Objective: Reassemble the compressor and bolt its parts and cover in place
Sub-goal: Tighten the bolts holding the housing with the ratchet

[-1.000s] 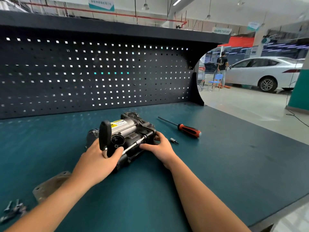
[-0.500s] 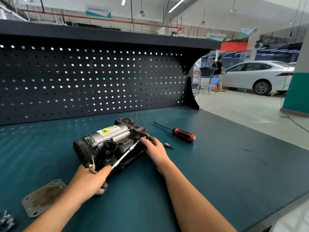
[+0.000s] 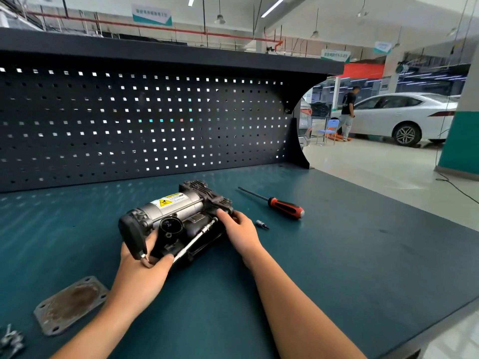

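The compressor, grey and black with a yellow warning label, lies on the teal bench. My left hand grips the black handle of a tool at the compressor's near left end; its long metal shaft runs along the front of the unit. My right hand holds the compressor's right end, fingers curled on its housing. A flat grey metal cover plate with corner holes lies at the near left.
A red-and-black screwdriver and a small bit lie right of the compressor. Loose bolts sit at the bench's near left corner. A dark pegboard backs the bench. The bench edge runs at the right.
The black tool handle has swung from upright down to the compressor's left end, and my left hand has shifted with it. My right hand stays on the right end.
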Demonstrator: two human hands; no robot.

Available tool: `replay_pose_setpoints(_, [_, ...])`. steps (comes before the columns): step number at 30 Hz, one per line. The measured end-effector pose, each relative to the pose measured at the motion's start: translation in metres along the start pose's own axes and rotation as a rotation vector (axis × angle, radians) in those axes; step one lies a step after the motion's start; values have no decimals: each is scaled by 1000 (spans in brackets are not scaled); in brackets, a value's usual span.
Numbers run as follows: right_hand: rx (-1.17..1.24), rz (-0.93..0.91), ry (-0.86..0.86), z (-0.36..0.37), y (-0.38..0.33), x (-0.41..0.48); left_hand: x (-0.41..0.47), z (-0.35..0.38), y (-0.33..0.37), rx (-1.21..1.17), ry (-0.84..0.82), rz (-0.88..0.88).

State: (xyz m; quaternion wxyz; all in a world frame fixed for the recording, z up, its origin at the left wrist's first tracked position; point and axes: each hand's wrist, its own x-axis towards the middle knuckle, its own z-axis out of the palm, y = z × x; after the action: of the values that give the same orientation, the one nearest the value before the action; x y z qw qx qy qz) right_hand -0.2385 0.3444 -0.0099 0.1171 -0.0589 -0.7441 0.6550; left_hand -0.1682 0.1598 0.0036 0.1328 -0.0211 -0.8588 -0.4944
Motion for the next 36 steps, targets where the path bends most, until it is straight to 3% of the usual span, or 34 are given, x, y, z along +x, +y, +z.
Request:
replay_pose_setpoints(6, [-15, -20, 10, 1, 3, -2, -1, 7, 1, -139, 92, 72])
replay_pose_setpoints(15, [175, 80, 49, 6, 3, 1, 0, 14, -7, -318, 47, 12])
replay_pose_setpoints(36, [182, 112, 96, 14, 8, 8, 1, -3, -1, -133, -120, 100])
